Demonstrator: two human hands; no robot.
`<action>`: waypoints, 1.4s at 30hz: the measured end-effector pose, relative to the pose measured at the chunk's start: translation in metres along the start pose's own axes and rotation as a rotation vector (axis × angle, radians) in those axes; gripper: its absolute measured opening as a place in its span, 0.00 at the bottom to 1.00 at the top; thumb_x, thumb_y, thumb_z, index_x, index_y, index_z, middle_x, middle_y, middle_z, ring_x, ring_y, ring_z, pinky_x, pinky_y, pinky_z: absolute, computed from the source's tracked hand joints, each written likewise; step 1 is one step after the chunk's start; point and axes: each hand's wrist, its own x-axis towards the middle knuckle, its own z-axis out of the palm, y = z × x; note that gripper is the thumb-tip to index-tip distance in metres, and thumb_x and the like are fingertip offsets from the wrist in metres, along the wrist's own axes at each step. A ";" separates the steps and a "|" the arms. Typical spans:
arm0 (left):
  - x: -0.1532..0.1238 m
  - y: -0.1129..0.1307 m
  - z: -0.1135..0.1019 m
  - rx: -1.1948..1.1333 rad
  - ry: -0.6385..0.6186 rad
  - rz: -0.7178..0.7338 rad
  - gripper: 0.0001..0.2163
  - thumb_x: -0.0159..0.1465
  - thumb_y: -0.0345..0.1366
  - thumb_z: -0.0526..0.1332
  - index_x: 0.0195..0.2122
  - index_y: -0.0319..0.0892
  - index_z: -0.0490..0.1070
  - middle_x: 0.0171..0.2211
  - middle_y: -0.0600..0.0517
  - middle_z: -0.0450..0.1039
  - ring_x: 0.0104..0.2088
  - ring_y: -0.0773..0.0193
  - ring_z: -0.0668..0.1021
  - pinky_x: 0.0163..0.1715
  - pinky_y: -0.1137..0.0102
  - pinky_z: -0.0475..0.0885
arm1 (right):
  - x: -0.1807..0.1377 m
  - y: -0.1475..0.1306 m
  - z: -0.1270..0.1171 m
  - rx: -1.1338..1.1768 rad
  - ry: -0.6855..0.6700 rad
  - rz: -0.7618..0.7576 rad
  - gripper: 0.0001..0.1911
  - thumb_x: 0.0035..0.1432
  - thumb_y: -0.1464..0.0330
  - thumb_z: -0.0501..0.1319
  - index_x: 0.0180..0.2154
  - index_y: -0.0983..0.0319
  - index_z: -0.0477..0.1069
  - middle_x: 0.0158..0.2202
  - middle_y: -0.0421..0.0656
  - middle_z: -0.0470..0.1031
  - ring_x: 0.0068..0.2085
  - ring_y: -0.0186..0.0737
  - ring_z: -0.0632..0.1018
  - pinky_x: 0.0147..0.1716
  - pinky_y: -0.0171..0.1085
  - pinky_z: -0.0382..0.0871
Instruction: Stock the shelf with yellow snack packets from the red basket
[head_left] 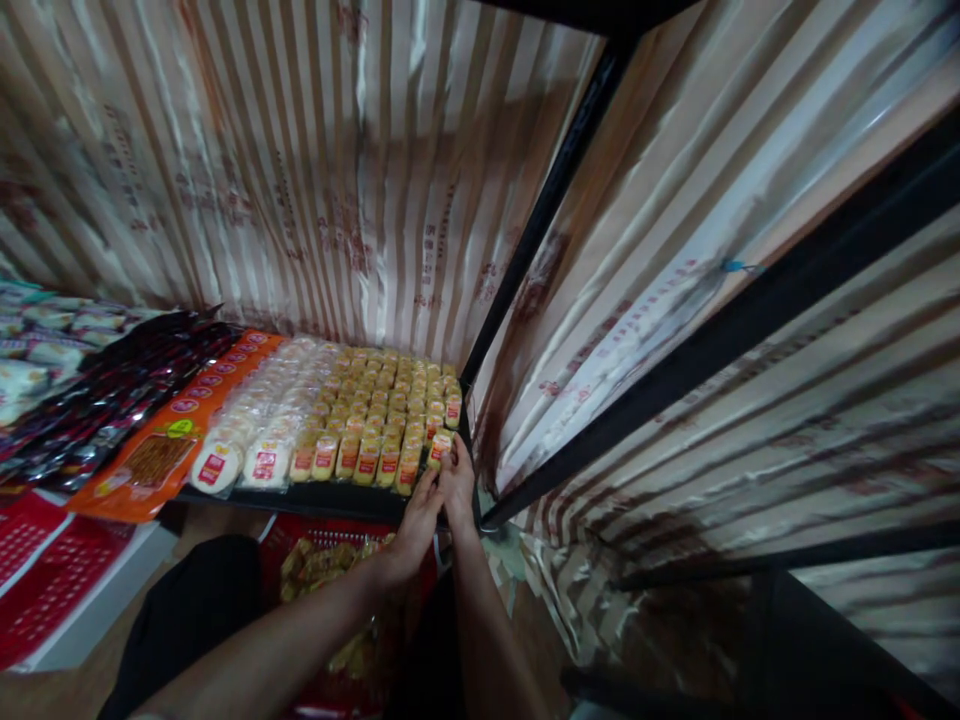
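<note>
The person's right hand (pixel 457 482) has its fingers closed on a small yellow oblong packet in clear wrap with a red label (pixel 439 449), which sits at the fingertips; the left hand (pixel 417 522) is just beside it, its fingers curled, though whether they grip the packet too cannot be told; left of and beyond the fingers stand close rows of matching yellow packets (pixel 367 458); farther left are round white packets (pixel 264 462) and 1 flat orange plastic bag (pixel 180 435); below the fingers, 1 red box (pixel 274 535) holds loose yellow wrapped packets (pixel 319 565).
</note>
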 end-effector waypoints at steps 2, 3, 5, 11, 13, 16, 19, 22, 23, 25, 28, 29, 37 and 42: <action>0.006 0.001 0.001 0.035 -0.008 -0.002 0.26 0.59 0.47 0.57 0.56 0.41 0.63 0.63 0.45 0.54 0.61 0.52 0.62 0.60 0.59 0.57 | 0.007 0.005 0.004 -0.010 -0.019 -0.035 0.24 0.56 0.63 0.51 0.53 0.62 0.65 0.44 0.46 0.75 0.44 0.40 0.75 0.44 0.39 0.68; 0.008 0.001 0.002 0.056 -0.011 -0.002 0.25 0.59 0.47 0.56 0.56 0.41 0.63 0.63 0.45 0.54 0.62 0.52 0.60 0.61 0.59 0.56 | 0.009 0.007 0.005 -0.022 -0.026 -0.051 0.24 0.56 0.63 0.50 0.54 0.62 0.65 0.44 0.46 0.75 0.44 0.41 0.75 0.44 0.39 0.68; 0.011 0.002 0.002 0.097 -0.018 0.002 0.24 0.61 0.45 0.54 0.56 0.41 0.64 0.63 0.47 0.54 0.63 0.54 0.57 0.62 0.61 0.55 | 0.013 0.011 0.008 -0.051 -0.031 -0.075 0.24 0.56 0.63 0.51 0.54 0.62 0.65 0.44 0.47 0.75 0.44 0.41 0.74 0.45 0.40 0.68; 0.017 0.001 -0.003 0.228 0.007 0.005 0.22 0.63 0.40 0.50 0.57 0.40 0.62 0.63 0.47 0.55 0.65 0.60 0.51 0.64 0.62 0.49 | 0.010 0.018 0.015 -0.095 -0.039 -0.069 0.25 0.55 0.63 0.52 0.54 0.64 0.65 0.49 0.50 0.72 0.48 0.43 0.73 0.49 0.42 0.66; 0.020 0.000 -0.003 0.271 0.017 0.032 0.21 0.63 0.39 0.49 0.57 0.41 0.63 0.62 0.47 0.56 0.65 0.61 0.51 0.64 0.61 0.46 | 0.008 0.017 0.015 -0.117 -0.054 -0.048 0.26 0.56 0.62 0.51 0.54 0.66 0.65 0.50 0.52 0.71 0.49 0.43 0.72 0.50 0.43 0.65; 0.024 -0.003 -0.002 0.306 0.022 0.048 0.21 0.63 0.37 0.49 0.57 0.41 0.62 0.60 0.47 0.60 0.64 0.62 0.53 0.64 0.61 0.45 | 0.006 0.013 0.015 -0.153 -0.049 -0.025 0.27 0.56 0.59 0.49 0.52 0.67 0.67 0.49 0.53 0.72 0.49 0.44 0.73 0.51 0.44 0.64; 0.023 -0.009 -0.001 0.304 0.036 0.062 0.22 0.62 0.37 0.49 0.57 0.38 0.62 0.60 0.45 0.61 0.63 0.59 0.58 0.63 0.61 0.50 | 0.003 0.009 0.015 -0.170 -0.009 -0.024 0.28 0.56 0.57 0.49 0.51 0.68 0.67 0.49 0.55 0.71 0.49 0.46 0.72 0.51 0.44 0.64; 0.012 -0.016 -0.007 0.344 0.048 0.109 0.23 0.61 0.36 0.50 0.57 0.35 0.62 0.59 0.42 0.62 0.60 0.58 0.63 0.61 0.62 0.57 | -0.002 0.005 0.015 -0.177 0.058 -0.038 0.30 0.56 0.56 0.50 0.53 0.68 0.65 0.52 0.56 0.68 0.50 0.46 0.71 0.49 0.44 0.66; 0.006 -0.018 -0.011 0.374 0.049 0.137 0.23 0.61 0.36 0.50 0.57 0.34 0.62 0.58 0.41 0.63 0.59 0.58 0.66 0.60 0.62 0.59 | -0.005 0.003 0.015 -0.178 0.082 -0.050 0.30 0.57 0.55 0.50 0.54 0.68 0.64 0.53 0.56 0.67 0.51 0.46 0.71 0.48 0.43 0.66; -0.008 -0.021 -0.024 0.471 0.054 0.254 0.22 0.62 0.35 0.49 0.56 0.35 0.63 0.56 0.41 0.66 0.56 0.60 0.69 0.57 0.63 0.64 | -0.013 -0.002 0.013 -0.188 0.137 -0.102 0.29 0.58 0.55 0.49 0.54 0.68 0.64 0.52 0.57 0.67 0.51 0.46 0.70 0.47 0.43 0.67; -0.029 -0.021 -0.058 0.708 0.162 0.533 0.19 0.63 0.32 0.47 0.53 0.37 0.66 0.55 0.42 0.66 0.56 0.60 0.68 0.57 0.61 0.64 | -0.034 -0.013 0.010 -0.227 0.214 -0.213 0.27 0.60 0.56 0.48 0.51 0.68 0.66 0.50 0.57 0.69 0.51 0.47 0.69 0.46 0.43 0.67; -0.034 -0.020 -0.071 0.802 0.239 0.604 0.18 0.62 0.31 0.47 0.52 0.38 0.67 0.56 0.43 0.64 0.58 0.59 0.66 0.58 0.59 0.63 | -0.043 -0.017 0.009 -0.244 0.222 -0.248 0.26 0.61 0.56 0.48 0.51 0.67 0.66 0.50 0.56 0.69 0.51 0.47 0.69 0.46 0.44 0.67; -0.030 -0.011 -0.163 1.292 0.549 0.703 0.24 0.62 0.27 0.49 0.61 0.36 0.55 0.66 0.39 0.41 0.66 0.48 0.44 0.59 0.50 0.57 | -0.093 -0.025 0.038 -0.461 0.014 -0.519 0.23 0.64 0.60 0.48 0.56 0.63 0.64 0.57 0.53 0.65 0.57 0.47 0.63 0.51 0.49 0.60; -0.017 -0.010 -0.170 1.355 0.518 0.707 0.25 0.61 0.26 0.49 0.61 0.35 0.54 0.66 0.39 0.43 0.66 0.50 0.45 0.57 0.53 0.61 | -0.091 -0.023 0.054 -0.462 0.054 -0.502 0.22 0.63 0.59 0.47 0.52 0.62 0.69 0.58 0.53 0.63 0.56 0.49 0.64 0.50 0.50 0.62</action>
